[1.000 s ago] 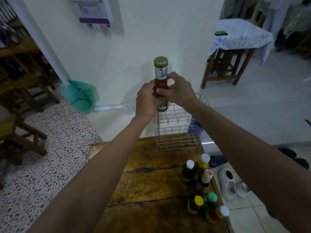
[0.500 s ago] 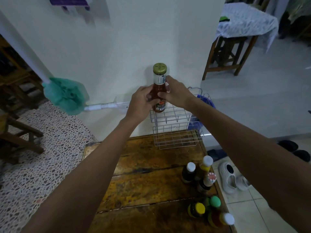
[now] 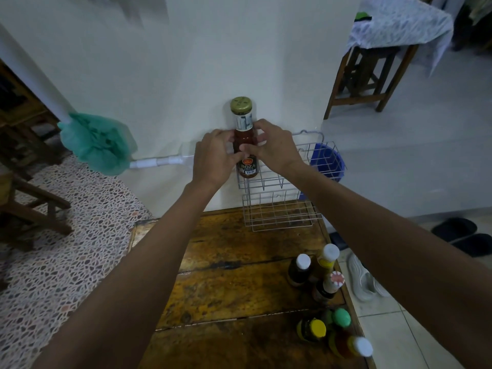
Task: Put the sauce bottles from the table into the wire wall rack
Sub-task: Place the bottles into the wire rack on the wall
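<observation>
Both hands, left [image 3: 213, 158] and right [image 3: 274, 150], gripped glass ketchup bottle [image 3: 244, 139] upright in wire rack's [image 3: 308, 166] top-left; six bottles [image 3: 323, 296] on wooden worktop [image 3: 226, 283].

1. One red sauce bottle with a gold metal cap [image 3: 245, 145], between the two hands.
2. Six smaller sauce bottles standing on the wooden table [image 3: 226, 283], below the right forearm: three nearer the hands [image 3: 316, 272], three farther back [image 3: 332, 334].
3. One white wire wall rack [image 3: 282, 187] with two tiers, just beyond the right hand.
4. Two bare hands: left hand [image 3: 213, 158], right hand [image 3: 274, 147].
</observation>
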`<state>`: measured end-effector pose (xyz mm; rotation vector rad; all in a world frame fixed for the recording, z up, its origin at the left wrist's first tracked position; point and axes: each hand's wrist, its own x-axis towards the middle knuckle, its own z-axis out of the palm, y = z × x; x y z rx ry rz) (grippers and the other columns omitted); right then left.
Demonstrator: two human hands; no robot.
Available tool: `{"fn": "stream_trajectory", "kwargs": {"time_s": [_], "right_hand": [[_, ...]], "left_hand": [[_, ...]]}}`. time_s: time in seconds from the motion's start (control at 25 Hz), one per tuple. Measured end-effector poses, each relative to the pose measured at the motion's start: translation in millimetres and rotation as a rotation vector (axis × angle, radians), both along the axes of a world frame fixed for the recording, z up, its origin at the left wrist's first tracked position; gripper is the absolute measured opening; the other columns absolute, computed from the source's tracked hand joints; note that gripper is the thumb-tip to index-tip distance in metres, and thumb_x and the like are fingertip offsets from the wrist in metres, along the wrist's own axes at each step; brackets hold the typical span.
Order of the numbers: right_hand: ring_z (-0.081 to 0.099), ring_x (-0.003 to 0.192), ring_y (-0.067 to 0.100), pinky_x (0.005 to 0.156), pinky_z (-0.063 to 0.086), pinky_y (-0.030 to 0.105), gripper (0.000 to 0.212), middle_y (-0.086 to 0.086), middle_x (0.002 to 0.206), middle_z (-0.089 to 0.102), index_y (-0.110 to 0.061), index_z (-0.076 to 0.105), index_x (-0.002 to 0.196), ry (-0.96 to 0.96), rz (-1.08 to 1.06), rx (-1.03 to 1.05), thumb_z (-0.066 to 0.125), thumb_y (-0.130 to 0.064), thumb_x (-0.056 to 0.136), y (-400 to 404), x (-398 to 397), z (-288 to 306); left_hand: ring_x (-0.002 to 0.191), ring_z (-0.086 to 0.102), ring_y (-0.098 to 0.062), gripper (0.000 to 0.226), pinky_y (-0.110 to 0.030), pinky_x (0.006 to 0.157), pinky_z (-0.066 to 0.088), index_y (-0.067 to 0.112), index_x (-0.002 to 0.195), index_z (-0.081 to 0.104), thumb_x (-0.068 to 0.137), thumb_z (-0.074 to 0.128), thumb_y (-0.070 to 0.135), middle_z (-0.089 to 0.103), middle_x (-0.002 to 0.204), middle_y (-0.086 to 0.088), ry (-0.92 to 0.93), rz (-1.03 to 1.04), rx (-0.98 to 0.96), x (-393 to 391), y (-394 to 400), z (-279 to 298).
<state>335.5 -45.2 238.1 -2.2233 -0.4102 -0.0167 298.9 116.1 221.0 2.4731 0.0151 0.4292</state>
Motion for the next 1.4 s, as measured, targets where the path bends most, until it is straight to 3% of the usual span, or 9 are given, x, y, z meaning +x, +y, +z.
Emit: {"fn": "stream_trajectory", "kwargs": {"time_s": [0.16,0.24,0.48,0.56,0.68,0.8,1.0,1.2,1.4], "right_hand": [[0.065,0.103,0.012,0.087,0.05,0.021,0.051,0.002,0.117,0.072,-0.017,0.061,0.128,0.045,-0.021,0.066,0.08,-0.034,0.084,-2,-6,-6],[0.064,0.109,0.014,0.093,0.051,0.026,0.055,0.003,0.121,0.07,-0.015,0.058,0.131,0.059,0.006,0.062,0.08,-0.034,0.084,-6,-10,-3],[0.068,0.1,0.008,0.083,0.055,0.022,0.05,-0.001,0.122,0.067,-0.02,0.055,0.132,0.037,0.107,-0.034,0.076,-0.033,0.089,-91,-45,-8],[0.068,0.094,0.005,0.081,0.055,0.018,0.033,-0.001,0.116,0.07,-0.017,0.061,0.12,0.049,0.129,-0.143,0.073,-0.025,0.091,-143,-67,-29],[0.069,0.091,0.007,0.075,0.051,0.013,0.026,0.003,0.108,0.072,-0.016,0.064,0.116,0.213,0.154,-0.306,0.071,-0.015,0.092,-204,-99,-71],[0.066,0.096,0.005,0.074,0.048,0.012,0.029,-0.007,0.108,0.066,-0.021,0.062,0.12,0.338,0.223,-0.36,0.071,-0.018,0.092,-236,-124,-107],[0.067,0.104,0.016,0.091,0.057,0.036,0.033,0.004,0.116,0.069,-0.016,0.063,0.121,0.355,0.289,-0.343,0.072,-0.02,0.09,-237,-139,-152],[0.065,0.113,0.024,0.096,0.054,0.039,0.046,0.009,0.124,0.067,-0.014,0.057,0.131,0.341,0.271,-0.325,0.074,-0.015,0.088,-229,-131,-169],[0.063,0.113,0.018,0.098,0.052,0.038,0.044,0.006,0.126,0.065,-0.015,0.057,0.132,0.312,0.325,-0.257,0.072,-0.015,0.091,-238,-116,-138]], "left_hand": [[0.105,0.06,-0.028,0.046,-0.046,0.092,0.043,0.019,0.128,0.068,0.087,0.078,0.038,0.069,0.12,-0.004,-0.044,0.06,0.111,-4,-6,-8],[0.108,0.059,-0.03,0.044,-0.045,0.092,0.043,0.016,0.13,0.066,0.091,0.074,0.035,0.068,0.12,-0.008,-0.058,0.077,0.132,-7,-11,-10],[0.124,0.053,-0.024,0.065,-0.039,0.103,0.049,0.019,0.145,0.047,0.089,0.079,0.028,0.05,0.137,-0.006,-0.105,0.101,-0.125,-60,-45,-24],[0.118,0.055,-0.014,0.051,-0.034,0.099,0.051,0.032,0.136,0.053,0.091,0.074,0.039,0.05,0.131,0.007,-0.033,-0.073,-0.104,-91,-76,-38],[0.11,0.058,-0.007,0.041,-0.037,0.094,0.054,0.039,0.131,0.063,0.092,0.071,0.047,0.055,0.12,0.014,0.322,-0.5,-0.035,-113,-127,-59],[0.11,0.055,-0.009,0.048,-0.033,0.09,0.048,0.038,0.136,0.06,0.091,0.068,0.055,0.053,0.118,0.014,0.447,-0.585,0.026,-115,-162,-73],[0.108,0.058,-0.004,0.051,-0.017,0.079,0.044,0.031,0.132,0.066,0.087,0.074,0.055,0.066,0.127,0.009,0.501,-0.569,0.09,-102,-180,-81],[0.115,0.064,-0.015,0.049,-0.041,0.094,0.058,0.023,0.139,0.059,0.094,0.071,0.039,0.066,0.134,-0.002,0.513,-0.52,0.143,-88,-187,-69],[0.106,0.064,-0.012,0.036,-0.036,0.086,0.057,0.027,0.134,0.061,0.098,0.066,0.033,0.068,0.127,-0.001,0.466,-0.577,0.158,-75,-179,-17]]}}
